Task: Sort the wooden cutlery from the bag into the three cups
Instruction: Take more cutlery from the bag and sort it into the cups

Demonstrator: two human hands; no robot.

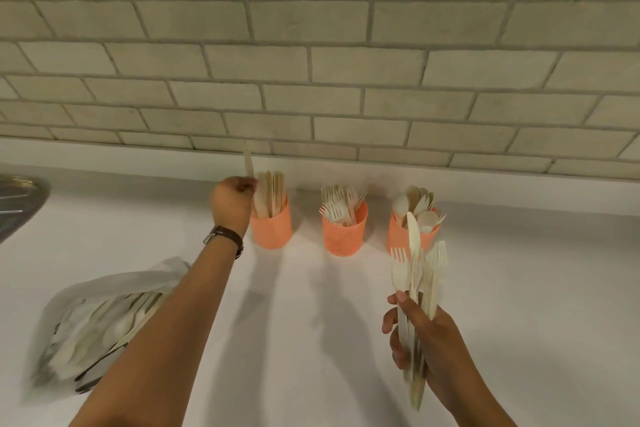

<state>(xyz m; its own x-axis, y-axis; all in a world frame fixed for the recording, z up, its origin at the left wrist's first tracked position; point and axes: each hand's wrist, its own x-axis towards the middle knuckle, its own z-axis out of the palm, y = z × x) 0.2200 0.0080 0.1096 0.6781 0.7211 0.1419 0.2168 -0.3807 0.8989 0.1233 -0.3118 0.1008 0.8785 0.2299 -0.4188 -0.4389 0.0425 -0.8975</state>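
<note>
Three orange cups stand in a row by the wall: the left cup (272,230) holds wooden knives, the middle cup (343,236) forks, the right cup (398,236) spoons. My left hand (231,201) pinches one wooden knife (248,159) upright just left of the left cup's rim. My right hand (424,336) grips a bundle of mixed cutlery (417,274), forks and a knife fanned upward, in front of the right cup. The clear plastic bag (93,322) with more cutlery lies at the lower left, partly behind my left forearm.
The cups and the bag rest on a white counter (329,340). A tiled wall (311,62) rises right behind the cups. A metal sink rim (20,204) shows at the far left edge.
</note>
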